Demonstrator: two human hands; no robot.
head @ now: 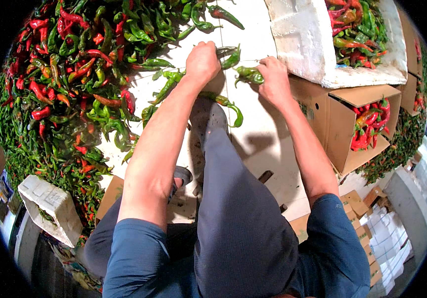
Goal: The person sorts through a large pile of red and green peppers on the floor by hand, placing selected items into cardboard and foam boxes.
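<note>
Over the pale tiled floor, my left hand [203, 62] has its fingers curled down, close to a green chili pepper [232, 57] on its right; whether it grips a pepper is hidden. My right hand [274, 80] is closed on a crumpled green pepper [250, 75], which sticks out to the left of the fingertips. A curved green pepper [237, 113] lies by my shoe, below the hands. At the left, a large heap of red and green peppers [83, 70] reaches close to my left hand, with several loose ones at its edge.
A white foam box [302, 41] holding mixed peppers stands at the upper right. Under it, an open cardboard box [319, 119] holds red peppers. Another white foam box [51, 208] rests by the heap at the lower left. My knee and shoe [213, 117] are between my arms.
</note>
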